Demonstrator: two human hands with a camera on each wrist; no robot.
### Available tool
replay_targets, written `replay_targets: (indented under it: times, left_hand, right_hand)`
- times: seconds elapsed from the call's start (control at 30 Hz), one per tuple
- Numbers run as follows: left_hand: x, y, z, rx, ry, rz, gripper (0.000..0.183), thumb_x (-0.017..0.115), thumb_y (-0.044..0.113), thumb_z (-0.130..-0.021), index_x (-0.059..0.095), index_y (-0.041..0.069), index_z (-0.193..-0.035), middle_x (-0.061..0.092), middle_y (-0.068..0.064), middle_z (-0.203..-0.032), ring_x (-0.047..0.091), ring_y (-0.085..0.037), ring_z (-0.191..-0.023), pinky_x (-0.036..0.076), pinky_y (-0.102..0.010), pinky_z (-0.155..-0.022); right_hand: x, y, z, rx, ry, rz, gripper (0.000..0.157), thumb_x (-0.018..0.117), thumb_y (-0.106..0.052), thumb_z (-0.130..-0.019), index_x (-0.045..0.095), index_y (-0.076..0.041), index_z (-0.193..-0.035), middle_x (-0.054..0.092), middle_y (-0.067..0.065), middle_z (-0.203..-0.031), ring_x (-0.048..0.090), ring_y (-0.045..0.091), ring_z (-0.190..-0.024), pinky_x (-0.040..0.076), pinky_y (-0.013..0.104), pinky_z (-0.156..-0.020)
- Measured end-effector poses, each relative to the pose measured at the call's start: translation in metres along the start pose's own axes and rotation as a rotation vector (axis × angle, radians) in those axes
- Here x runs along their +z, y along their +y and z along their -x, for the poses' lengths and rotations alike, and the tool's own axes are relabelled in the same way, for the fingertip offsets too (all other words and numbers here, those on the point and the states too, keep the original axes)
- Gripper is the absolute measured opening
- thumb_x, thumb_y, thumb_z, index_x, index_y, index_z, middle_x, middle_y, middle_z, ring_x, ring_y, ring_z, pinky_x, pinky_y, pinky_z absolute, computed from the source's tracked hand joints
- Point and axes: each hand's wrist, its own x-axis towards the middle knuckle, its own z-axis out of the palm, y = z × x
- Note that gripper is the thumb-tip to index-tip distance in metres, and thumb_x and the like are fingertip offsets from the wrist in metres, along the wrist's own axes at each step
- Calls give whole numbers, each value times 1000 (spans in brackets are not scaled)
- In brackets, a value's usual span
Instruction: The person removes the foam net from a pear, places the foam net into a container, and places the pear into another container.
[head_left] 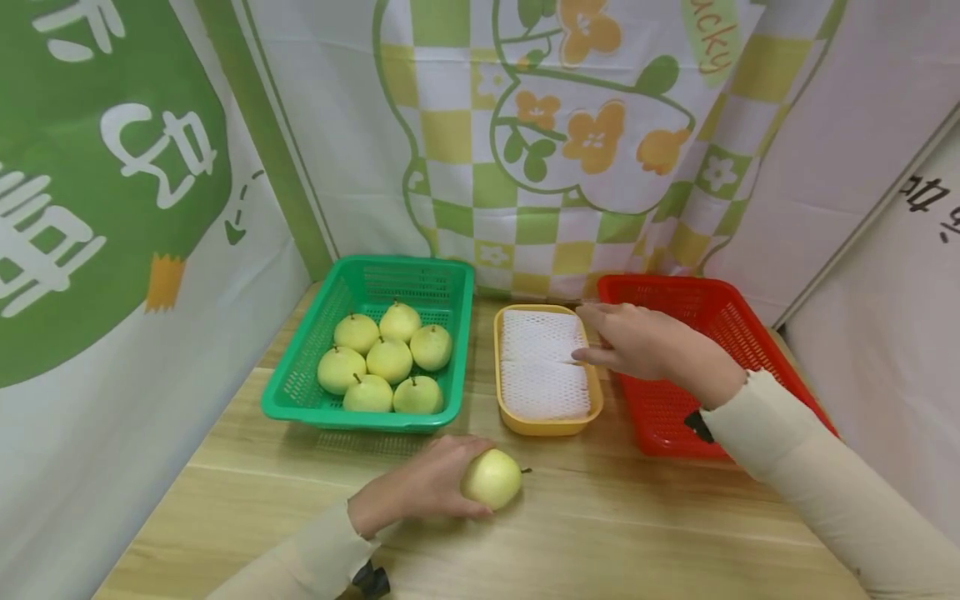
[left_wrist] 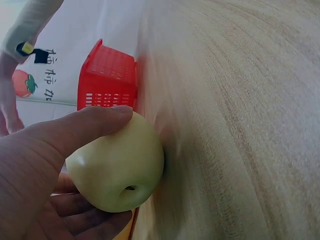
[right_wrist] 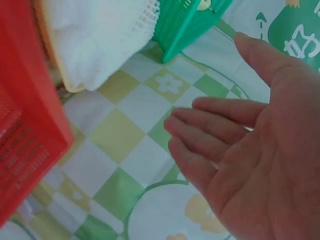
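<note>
My left hand (head_left: 438, 479) grips a pale yellow-green pear (head_left: 492, 480) low over the table, its stem pointing right. In the left wrist view the thumb lies across one side of the pear (left_wrist: 117, 165) and the fingers curl round the other. My right hand (head_left: 637, 342) hovers at the right edge of a small yellow basket (head_left: 551, 427). White foam net sleeves (head_left: 543, 362) fill that basket in two stacks. The right wrist view shows the right hand (right_wrist: 235, 135) with its palm bare and its fingers extended.
A green basket (head_left: 300, 414) on the left holds several pears (head_left: 389, 360). To the right stands a red basket (head_left: 675, 446), partly covered by my right forearm. Printed cloth (head_left: 450, 125) hangs behind and along both sides of the wooden table (head_left: 600, 533).
</note>
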Motion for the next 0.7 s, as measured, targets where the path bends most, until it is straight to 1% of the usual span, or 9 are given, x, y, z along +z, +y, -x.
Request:
replay_targets:
  times: [0.07, 0.1, 0.13, 0.2, 0.33, 0.43, 0.6, 0.7]
  left_hand:
    - [0, 0, 0, -2, 0, 8, 78, 95, 35, -75, 63, -2, -136, 74, -15, -129, 72, -31, -116, 61, -44, -99]
    - [0, 0, 0, -3, -1, 12, 78, 95, 35, -75, 63, -2, -136, 74, -15, -129, 72, -31, -116, 61, -44, -99]
    - [0, 0, 0, -5, -2, 13, 78, 95, 34, -75, 63, -2, -136, 75, -14, -128, 72, -30, -116, 61, -44, -100]
    - [1, 0, -1, -6, -3, 12, 77, 95, 34, -75, 64, 0, -136, 75, -13, -128, 72, -29, -116, 60, -43, -100]
    - [1, 0, -2, -7, -8, -2, 76, 95, 36, -75, 64, 1, -137, 75, -11, -129, 71, -27, -116, 60, -43, -100]
    - [1, 0, -1, -9, -9, 0, 78, 94, 36, -75, 64, 0, -137, 74, -13, -129, 71, -28, -117, 60, -44, -101]
    - [-1, 0, 0, -12, -6, 11, 79, 94, 36, -76, 63, -3, -137, 74, -16, -131, 71, -31, -118, 60, -46, -101]
    - [0, 1, 0, -21, -6, 10, 78, 94, 36, -76, 63, -2, -137, 74, -15, -131, 71, -32, -118, 60, -46, -101]
  right_hand:
    - [8, 2, 15, 52, -18, -26, 76, 65, -54, -102, 45, -2, -154, 54, 21, -156, 61, 43, -133, 52, 59, -111]
    - [13, 2, 22, 75, -26, -33, 84, 63, -57, -101, 37, -3, -161, 44, 22, -165, 54, 45, -142, 47, 62, -115]
    - [19, 3, 29, 98, -32, -38, 91, 61, -60, -101, 30, -3, -165, 33, 22, -171, 45, 47, -149, 43, 63, -118]
    - [31, 5, 42, 126, -33, -55, 96, 60, -62, -101, 24, -3, -167, 27, 22, -173, 38, 47, -154, 41, 64, -120]
    - [56, 12, 64, 139, 9, -79, 98, 62, -61, -100, 21, -1, -167, 22, 24, -174, 33, 48, -156, 39, 64, -121]
    - [75, 15, 74, 138, 60, -98, 99, 62, -61, -100, 20, 0, -167, 21, 25, -174, 31, 49, -157, 39, 65, -121]
    - [109, 19, 81, 132, 143, -95, 101, 62, -62, -100, 19, 0, -167, 20, 23, -175, 30, 47, -158, 38, 65, -121]
    - [130, 21, 81, 121, 193, -60, 100, 65, -57, -99, 19, 1, -167, 18, 22, -176, 28, 44, -159, 36, 64, -123]
